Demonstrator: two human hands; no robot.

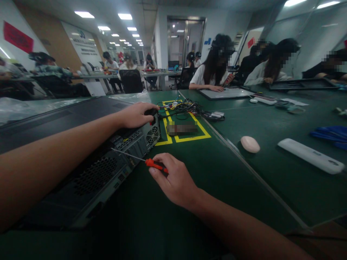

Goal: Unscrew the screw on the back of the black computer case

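A black desktop computer case (65, 112) lies on its side at my left, its rear panel with vents and a round fan grille turned towards me. My left hand (137, 115) reaches across its top and grips the far rear corner, fingers and thumb bent around the edge. In my right hand (173, 178) is a screwdriver (154, 164) with a red and black handle. Its long thin shaft points left, and the tip meets the case's rear panel near the expansion slots. Whether the tip sits in a screw I cannot tell.
Yellow tape (192, 138) marks the green table (230, 191), with tangled cables (189, 106) and a blurred-out item beyond the case. To the right are a pale mouse-shaped object (249, 144), a white bar (310, 155) and blue cloth (330, 134). Several people sit working opposite.
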